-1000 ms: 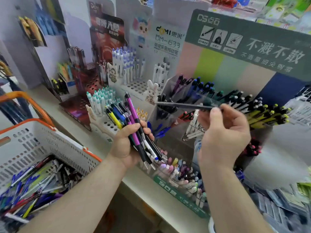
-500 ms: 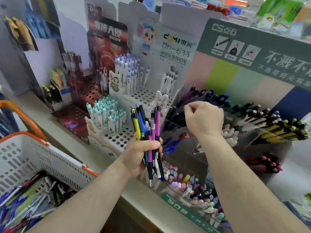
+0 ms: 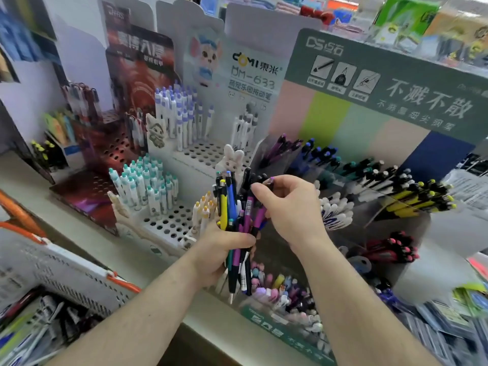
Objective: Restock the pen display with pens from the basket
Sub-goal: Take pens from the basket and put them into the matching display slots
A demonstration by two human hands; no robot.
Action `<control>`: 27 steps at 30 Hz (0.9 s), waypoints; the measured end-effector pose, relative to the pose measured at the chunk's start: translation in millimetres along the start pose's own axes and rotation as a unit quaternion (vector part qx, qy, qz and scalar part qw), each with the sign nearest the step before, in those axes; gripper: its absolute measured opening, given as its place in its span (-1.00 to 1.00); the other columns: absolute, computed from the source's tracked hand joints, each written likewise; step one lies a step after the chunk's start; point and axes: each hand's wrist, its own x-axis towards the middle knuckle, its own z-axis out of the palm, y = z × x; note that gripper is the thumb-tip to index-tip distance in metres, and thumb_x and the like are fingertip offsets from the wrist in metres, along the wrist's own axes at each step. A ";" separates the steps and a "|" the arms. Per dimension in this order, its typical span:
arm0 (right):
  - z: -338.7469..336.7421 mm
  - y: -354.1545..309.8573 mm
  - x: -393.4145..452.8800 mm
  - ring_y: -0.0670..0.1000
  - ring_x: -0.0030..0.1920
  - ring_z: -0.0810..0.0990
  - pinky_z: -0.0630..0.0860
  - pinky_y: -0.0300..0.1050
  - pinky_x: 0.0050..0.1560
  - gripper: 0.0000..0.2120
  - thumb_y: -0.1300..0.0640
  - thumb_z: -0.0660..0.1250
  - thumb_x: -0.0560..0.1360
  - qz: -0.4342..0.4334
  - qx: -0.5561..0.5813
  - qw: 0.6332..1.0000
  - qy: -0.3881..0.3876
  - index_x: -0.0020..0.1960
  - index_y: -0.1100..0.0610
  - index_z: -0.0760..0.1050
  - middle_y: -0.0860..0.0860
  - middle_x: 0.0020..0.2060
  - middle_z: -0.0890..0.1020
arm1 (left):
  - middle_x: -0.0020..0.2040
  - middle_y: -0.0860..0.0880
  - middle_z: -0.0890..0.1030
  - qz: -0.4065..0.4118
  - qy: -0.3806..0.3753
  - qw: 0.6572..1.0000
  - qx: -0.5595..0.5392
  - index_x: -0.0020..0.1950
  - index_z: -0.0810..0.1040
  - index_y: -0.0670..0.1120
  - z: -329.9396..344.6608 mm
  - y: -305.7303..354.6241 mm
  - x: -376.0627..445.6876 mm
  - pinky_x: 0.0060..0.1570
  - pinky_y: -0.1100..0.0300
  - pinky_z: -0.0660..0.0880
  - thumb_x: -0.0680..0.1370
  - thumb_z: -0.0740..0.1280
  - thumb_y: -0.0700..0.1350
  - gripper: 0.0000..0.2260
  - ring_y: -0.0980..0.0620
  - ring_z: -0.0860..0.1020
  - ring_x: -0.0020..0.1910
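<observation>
— Down at the shelf, how far along?
— Partway, I'd say. The left hand (image 3: 224,247) grips a bundle of pens (image 3: 239,215) upright; the right hand (image 3: 287,207) pinches a purple pen (image 3: 260,207) at its top.
— And what's left?
— The basket (image 3: 66,276) still holds plenty. The pen display (image 3: 369,186) has slim clip pens sorted by colour.

A pale shelf ledge (image 3: 87,233) is running diagonally from the left edge toward the bottom centre. Blurred coloured packages (image 3: 412,19) are crowding the upper right, and even, bright shop light is falling across a white panel (image 3: 79,48) at upper left.
</observation>
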 end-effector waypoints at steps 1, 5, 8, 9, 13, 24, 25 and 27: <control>-4.6 1.4 -0.9 -0.01 -0.38 0.60 0.61 0.02 -0.25 -0.91 0.05 0.46 0.49 0.016 0.042 0.999 0.016 -0.16 0.05 0.63 -0.02 -0.36 0.65 | -0.27 -0.10 0.63 -0.007 0.006 0.999 -0.033 -0.10 0.64 -0.17 2.2 0.0 0.3 -0.31 0.14 0.56 0.27 0.37 -0.28 -0.78 -0.03 0.61 -0.32; -26.5 1.5 -7.4 -0.08 -0.52 0.54 0.50 -0.23 -0.46 -0.92 0.28 0.36 0.56 0.067 0.240 0.959 0.135 0.04 0.16 0.57 0.05 -0.35 0.64 | -0.26 -0.02 0.60 -0.011 0.025 0.981 -0.192 -0.05 0.50 -0.14 0.1 -1.0 7.7 -0.34 0.14 0.57 0.27 0.32 -0.32 -0.73 0.03 0.56 -0.37; -34.0 9.0 -10.7 -0.07 -0.50 0.56 0.52 -0.24 -0.45 -0.83 0.28 0.36 0.57 0.086 0.324 0.919 0.207 0.13 0.13 0.48 0.09 -0.27 0.66 | -0.26 -0.01 0.58 -0.006 0.008 0.975 -0.222 -0.06 0.49 -0.12 0.1 0.8 9.5 -0.31 0.13 0.59 0.30 0.31 -0.32 -0.75 0.04 0.58 -0.36; -33.9 11.1 -12.0 -0.06 -0.50 0.56 0.53 -0.23 -0.44 -0.84 0.27 0.36 0.57 0.092 0.337 0.911 0.219 0.11 0.12 0.48 0.10 -0.27 0.66 | -0.26 -0.02 0.58 -0.001 -0.003 0.974 -0.227 -0.06 0.50 -0.11 1.7 0.9 9.4 -0.30 0.13 0.59 0.30 0.32 -0.32 -0.75 0.04 0.57 -0.35; -30.9 15.6 -15.7 -0.06 -0.48 0.59 0.54 -0.25 -0.43 -0.89 0.25 0.38 0.57 0.115 0.370 0.892 0.234 0.04 0.10 0.49 0.07 -0.31 0.65 | -0.29 -0.04 0.57 0.018 -0.043 0.972 -0.228 -0.14 0.58 -0.10 12.8 6.6 9.2 -0.25 0.11 0.58 0.25 0.39 -0.28 -0.78 0.02 0.57 -0.35; -32.7 11.3 -9.1 -0.02 -0.31 0.68 0.59 -0.23 -0.33 -0.80 0.30 0.36 0.57 0.166 0.399 0.874 0.221 0.18 0.19 0.55 0.12 -0.17 0.67 | -0.28 -0.03 0.51 0.014 -0.072 0.932 -0.355 -0.11 0.47 -0.11 18.1 17.3 25.9 -0.31 0.14 0.56 0.05 0.60 -0.27 -0.49 0.05 0.54 -0.36; -33.4 8.1 -7.2 -0.01 -0.32 0.67 0.59 -0.23 -0.33 -0.81 0.31 0.35 0.57 0.174 0.414 0.868 0.212 0.18 0.20 0.55 0.13 -0.17 0.67 | -0.27 -0.02 0.51 0.012 -0.080 0.928 -0.365 -0.10 0.46 -0.10 16.5 17.8 27.5 -0.30 0.14 0.56 0.05 0.62 -0.26 -0.47 0.06 0.54 -0.36; -36.6 -0.1 -1.5 0.00 -0.33 0.66 0.59 -0.24 -0.35 -0.82 0.33 0.33 0.58 0.172 0.436 0.859 0.206 0.17 0.22 0.55 0.15 -0.17 0.66 | -0.25 0.01 0.51 0.011 -0.101 0.920 -0.378 -0.08 0.45 -0.10 14.5 20.2 29.3 -0.27 0.15 0.56 0.10 0.61 -0.26 -0.50 0.07 0.54 -0.34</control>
